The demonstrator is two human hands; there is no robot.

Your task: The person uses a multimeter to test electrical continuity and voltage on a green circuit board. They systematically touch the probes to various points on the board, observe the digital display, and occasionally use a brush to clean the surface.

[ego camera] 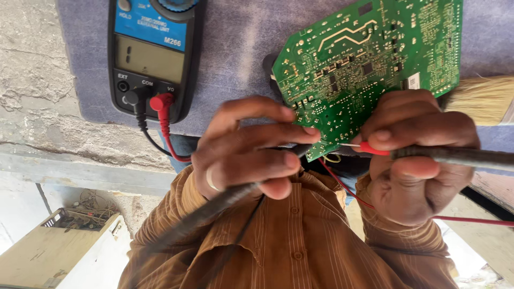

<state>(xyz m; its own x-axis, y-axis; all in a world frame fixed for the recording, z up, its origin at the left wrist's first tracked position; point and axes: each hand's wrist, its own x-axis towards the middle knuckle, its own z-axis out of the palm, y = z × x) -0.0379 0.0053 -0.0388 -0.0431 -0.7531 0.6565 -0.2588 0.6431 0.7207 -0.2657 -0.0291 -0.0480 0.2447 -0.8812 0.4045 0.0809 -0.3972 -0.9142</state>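
My left hand (246, 158), with a ring on one finger, grips a black test probe (214, 206) whose tip meets the lower edge of a green circuit board (375, 59). My right hand (415, 155) pinches a red test probe (369, 148), and its metal tip touches the board's lower edge near the solder points. The board lies solder side up on a blue-grey cloth (241, 43). A black and blue clamp meter (155, 53) lies at the upper left, with the black and red leads (163, 126) plugged into its sockets.
A pale-bristled paintbrush (482, 99) lies at the right beside the board. A rough concrete ledge (59, 134) runs along the left. A beige box holding tangled wires (64, 246) stands at the lower left. My brown striped shirt (300, 246) fills the bottom.
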